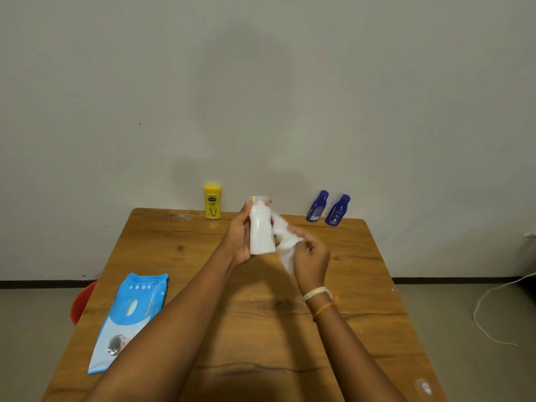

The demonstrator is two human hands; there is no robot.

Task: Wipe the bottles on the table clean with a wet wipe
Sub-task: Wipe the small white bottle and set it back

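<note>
My left hand (237, 239) holds a white bottle (261, 230) upright above the wooden table (261, 329), fingers wrapped around its back and top. My right hand (311, 256) grips a white wet wipe (282, 239) that lies against the bottle's right side. A yellow bottle (212, 202) stands at the table's far edge on the left. Two dark blue bottles (317, 206) (337, 210) stand side by side at the far edge on the right.
A blue and white wet wipe pack (130, 317) lies flat near the table's left edge. A red object (82, 301) sits on the floor beyond that edge. A white cable (493, 309) runs over the floor on the right. A plain wall is behind the table.
</note>
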